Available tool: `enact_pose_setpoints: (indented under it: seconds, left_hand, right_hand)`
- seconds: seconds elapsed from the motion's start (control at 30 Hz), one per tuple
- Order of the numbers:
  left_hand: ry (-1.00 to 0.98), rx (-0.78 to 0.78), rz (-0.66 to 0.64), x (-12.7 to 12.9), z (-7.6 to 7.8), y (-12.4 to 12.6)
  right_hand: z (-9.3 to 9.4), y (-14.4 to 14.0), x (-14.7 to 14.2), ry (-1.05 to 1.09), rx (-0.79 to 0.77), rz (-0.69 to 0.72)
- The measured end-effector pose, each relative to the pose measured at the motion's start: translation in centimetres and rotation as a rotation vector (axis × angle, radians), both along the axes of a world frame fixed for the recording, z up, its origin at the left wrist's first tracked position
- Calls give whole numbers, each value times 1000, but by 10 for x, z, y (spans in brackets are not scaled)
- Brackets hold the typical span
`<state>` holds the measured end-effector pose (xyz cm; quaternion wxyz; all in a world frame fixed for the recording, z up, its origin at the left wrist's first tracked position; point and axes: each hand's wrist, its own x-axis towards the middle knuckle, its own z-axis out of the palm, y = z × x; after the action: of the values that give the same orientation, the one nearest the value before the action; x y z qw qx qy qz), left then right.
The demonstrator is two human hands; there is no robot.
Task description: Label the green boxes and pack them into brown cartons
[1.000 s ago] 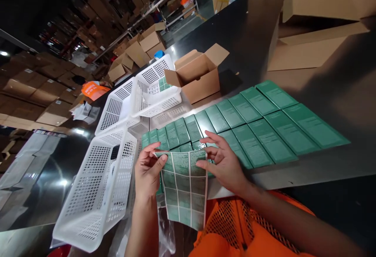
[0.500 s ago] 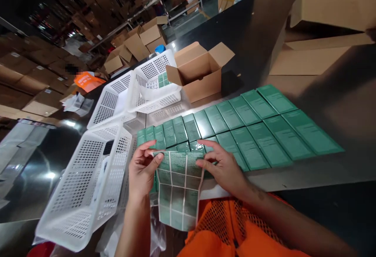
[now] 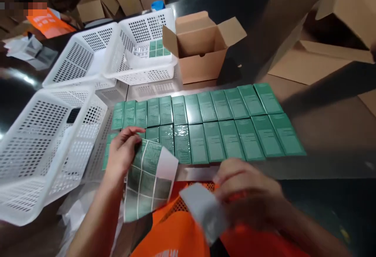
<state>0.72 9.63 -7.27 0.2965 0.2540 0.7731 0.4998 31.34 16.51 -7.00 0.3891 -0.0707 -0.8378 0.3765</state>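
Observation:
My left hand (image 3: 123, 151) pinches the top edge of a sheet of green labels (image 3: 147, 180), which hangs down over the table's near edge with one blank white patch at its upper right. My right hand (image 3: 249, 194), blurred by motion, is low near my orange vest and holds one peeled label (image 3: 204, 210) with its pale back showing. Just beyond the hands, several flat green boxes (image 3: 205, 125) lie in two close rows on the dark table (image 3: 329, 131); a few near my left hand look glossy.
Three white perforated baskets stand at the left: a near one (image 3: 44, 147), a far left one (image 3: 79, 57), and a middle one (image 3: 141, 49) holding green labels. An open cardboard box (image 3: 199, 49) sits behind the rows. Larger cartons (image 3: 337, 22) lie at the right. Another person's orange vest (image 3: 48, 22) shows far left.
My right hand has pulled one label off the sheet and swung down and right with it. The left hand keeps the sheet. The view has tilted lower over the table.

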Motion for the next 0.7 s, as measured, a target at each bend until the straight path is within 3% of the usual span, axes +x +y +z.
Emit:
enact_pose_setpoints:
  seconds: [0.07, 0.17, 0.23, 0.33, 0.53, 0.7]
  left_hand:
    - [94, -16, -110, 16, -2, 0]
    - [88, -42, -430, 45, -6, 0]
    - [49, -79, -606, 60, -9, -1]
    - [32, -149, -746, 73, -15, -3]
    - [91, -270, -798, 85, -22, -2]
    - [196, -397, -785, 97, -23, 4]
  right_hand:
    - [5, 23, 2, 49, -230, -130]
    - [3, 54, -9, -214, -531, -296]
    - [-3, 67, -19, -332, -666, -279]
    - [-14, 74, -31, -352, -807, -220]
    - [-28, 64, -40, -364, -784, -244]
    - [-38, 63, -44, -500, -548, -356]
